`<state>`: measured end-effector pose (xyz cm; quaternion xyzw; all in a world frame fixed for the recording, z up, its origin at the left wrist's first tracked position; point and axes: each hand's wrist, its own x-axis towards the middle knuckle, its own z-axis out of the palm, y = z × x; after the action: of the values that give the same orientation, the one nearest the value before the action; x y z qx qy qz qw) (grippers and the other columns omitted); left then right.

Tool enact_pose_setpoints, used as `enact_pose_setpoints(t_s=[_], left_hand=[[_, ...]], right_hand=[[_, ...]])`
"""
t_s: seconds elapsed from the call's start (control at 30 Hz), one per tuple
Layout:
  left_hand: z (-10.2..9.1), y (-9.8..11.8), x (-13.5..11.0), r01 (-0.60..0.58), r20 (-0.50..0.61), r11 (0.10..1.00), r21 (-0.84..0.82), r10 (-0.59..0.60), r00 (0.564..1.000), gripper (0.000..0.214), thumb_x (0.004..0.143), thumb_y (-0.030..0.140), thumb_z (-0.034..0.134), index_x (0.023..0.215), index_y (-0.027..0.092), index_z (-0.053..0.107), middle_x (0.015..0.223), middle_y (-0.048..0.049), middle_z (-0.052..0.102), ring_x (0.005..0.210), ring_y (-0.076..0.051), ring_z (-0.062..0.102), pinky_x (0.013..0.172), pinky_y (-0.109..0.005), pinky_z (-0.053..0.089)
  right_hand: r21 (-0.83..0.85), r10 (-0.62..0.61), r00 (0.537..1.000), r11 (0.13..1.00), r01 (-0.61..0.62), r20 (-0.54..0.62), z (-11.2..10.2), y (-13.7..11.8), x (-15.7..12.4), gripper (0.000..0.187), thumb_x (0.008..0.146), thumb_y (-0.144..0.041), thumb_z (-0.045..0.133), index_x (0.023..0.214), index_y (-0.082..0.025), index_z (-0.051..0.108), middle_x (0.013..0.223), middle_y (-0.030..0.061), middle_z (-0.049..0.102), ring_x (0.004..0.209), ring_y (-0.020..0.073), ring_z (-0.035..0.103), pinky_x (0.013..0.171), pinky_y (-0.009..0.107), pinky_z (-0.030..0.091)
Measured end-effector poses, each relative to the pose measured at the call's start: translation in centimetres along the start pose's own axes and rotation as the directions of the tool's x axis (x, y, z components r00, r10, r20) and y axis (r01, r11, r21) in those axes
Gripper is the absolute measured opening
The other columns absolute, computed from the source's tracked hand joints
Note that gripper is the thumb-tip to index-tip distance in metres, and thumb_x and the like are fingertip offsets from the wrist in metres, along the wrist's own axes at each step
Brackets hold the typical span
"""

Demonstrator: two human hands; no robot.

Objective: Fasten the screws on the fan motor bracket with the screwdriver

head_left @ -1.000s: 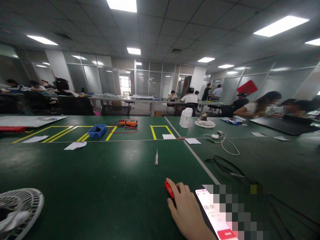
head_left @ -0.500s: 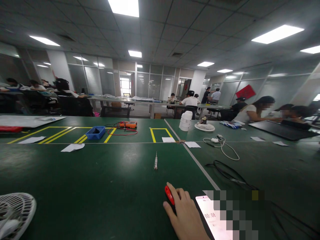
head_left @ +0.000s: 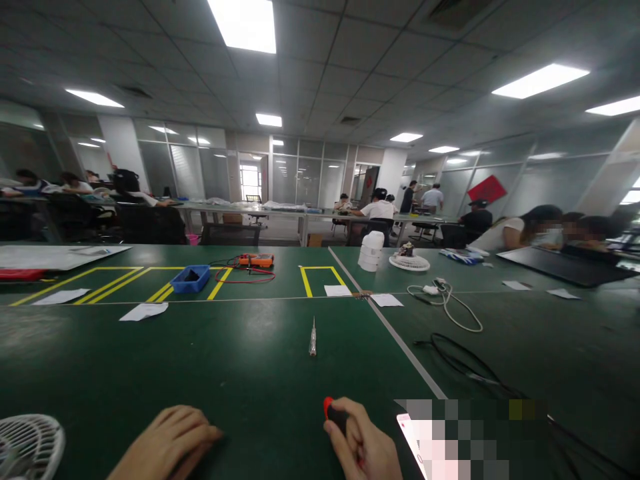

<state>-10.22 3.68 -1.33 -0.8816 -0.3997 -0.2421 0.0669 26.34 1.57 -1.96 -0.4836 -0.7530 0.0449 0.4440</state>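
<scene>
Okay, red-and-black object (head_left: 339, 418) is clamped in right hand (head_left: 369, 441) grip, lower centre of frame; long axis slanted, rounded red end pointed upper left. Left hand (head_left: 173, 441) grip can't be told.

Bare left hand (head_left: 173, 440), bare right hand (head_left: 367, 440)

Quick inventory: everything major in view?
Screwdriver: one, clear handle, centre
Multimeter: one, orange, back left
Parts bin: one, blue, beside multimeter
Paper slips: six, white, middle
Tape strips: several, yellow, back
Cylindrical housing: one, white, back right
Fan grilles: two, white, front left, back right
Cables: 2+, white, black, right
Phone: one, pale screen, front right
Panels: two, white, black, back corners
Ceiling lights: several, white, overhead
Table: one, green, foreground
People: several, background
Held object: one, red-and-black, front centre
Left hand: one, front left
Right hand: one, front centre
</scene>
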Motion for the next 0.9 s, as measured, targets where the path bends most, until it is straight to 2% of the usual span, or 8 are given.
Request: enact_pose_setpoints(t_s=[0.07,0.1,0.2,0.33,0.5,0.73,0.83,0.9], left_hand=[[2.5,3.0,2.1,-0.064,-0.006,0.993,-0.094,0.064,0.998,0.022,0.095,0.025,0.058,0.11,0.034,0.07,0.094,0.0048,0.076,0.084,-0.011,0.072,0.077,-0.019,0.056],[3.8,4.4,3.0,-0.035,0.03,0.994,-0.108,0.039,0.999,0.024,0.095,0.022,0.058,0.112,0.034,0.069,0.097,0.0034,0.075,0.088,-0.012,0.071,0.078,-0.02,0.056],[6.9,7.4,5.0,-0.061,-0.034,0.987,-0.145,0.057,0.998,0.029,0.089,0.015,0.061,0.111,0.032,0.07,0.094,0.0011,0.073,0.088,-0.015,0.069,0.075,-0.023,0.054],[10.0,9.6,6.8,-0.038,-0.051,0.987,-0.159,0.03,0.998,0.04,0.082,0.007,0.06,0.111,0.032,0.07,0.097,-0.0004,0.071,0.089,-0.016,0.067,0.075,-0.026,0.052],[12.6,12.0,9.0,0.026,-0.077,0.984,-0.174,-0.04,0.996,0.041,0.075,0.004,0.059,0.103,0.031,0.073,0.098,-0.0018,0.069,0.094,-0.019,0.065,0.076,-0.029,0.051],[14.8,12.5,10.4,-0.053,-0.158,0.989,-0.138,0.031,0.987,0.038,0.08,0.008,0.064,0.108,0.032,0.073,0.096,0.0005,0.071,0.091,-0.016,0.065,0.077,-0.028,0.051],[15.2,11.7,10.3,-0.143,-0.202,0.986,-0.087,0.123,0.972,0.022,0.086,0.025,0.071,0.107,0.031,0.073,0.096,0.002,0.073,0.091,-0.015,0.066,0.08,-0.028,0.054],[15.3,11.4,10.0,-0.21,-0.227,0.977,-0.047,0.195,0.954,0.026,0.088,0.041,0.071,0.113,0.033,0.072,0.098,0.0035,0.075,0.092,-0.015,0.067,0.083,-0.027,0.055]], right_hand=[[-0.025,-0.01,1.0,1.0,0.01,0.002,0.8,0.2,-0.4,0.019,0.099,-0.035,0.059,0.113,-0.023,0.062,0.057,-0.0077,0.052,0.048,0.0135,0.053,0.048,0.023,0.041],[-0.051,-0.03,0.999,0.998,0.031,0.012,1.1,0.3,-0.5,0.018,0.096,-0.034,0.063,0.111,-0.024,0.063,0.061,-0.0063,0.057,0.051,0.0141,0.056,0.051,0.023,0.043],[-0.167,-0.091,0.994,0.981,0.099,0.056,1.9,0.6,-0.7,0.02,0.082,-0.024,0.072,0.101,-0.026,0.065,0.079,-0.0005,0.066,0.067,0.0185,0.063,0.063,0.028,0.05],[-0.279,-0.026,0.997,0.959,0.046,0.077,2.2,0.8,-0.6,0.034,0.068,-0.01,0.069,0.096,-0.03,0.068,0.096,0.0034,0.065,0.086,0.0239,0.065,0.071,0.032,0.052],[-0.304,0.053,0.994,0.953,-0.022,0.093,2.1,1.5,-0.7,0.042,0.075,0.001,0.048,0.098,-0.029,0.067,0.109,0.0058,0.063,0.093,0.0203,0.065,0.076,0.028,0.054],[-0.36,0.114,0.993,0.928,-0.095,0.031,0.6,3.0,-0.3,0.047,0.075,0.002,0.044,0.099,-0.029,0.07,0.115,0.0077,0.064,0.096,0.0232,0.065,0.082,0.033,0.055],[-0.402,0.128,0.991,0.91,-0.106,0.029,0.5,3.2,-0.2,0.045,0.074,0.001,0.046,0.097,-0.029,0.07,0.113,0.0071,0.066,0.097,0.0237,0.066,0.083,0.033,0.055],[-0.432,0.144,0.989,0.895,-0.113,0.038,0.6,3.2,-0.2,0.045,0.072,0.0,0.049,0.098,-0.03,0.071,0.113,0.007,0.067,0.098,0.025,0.066,0.083,0.034,0.055]])
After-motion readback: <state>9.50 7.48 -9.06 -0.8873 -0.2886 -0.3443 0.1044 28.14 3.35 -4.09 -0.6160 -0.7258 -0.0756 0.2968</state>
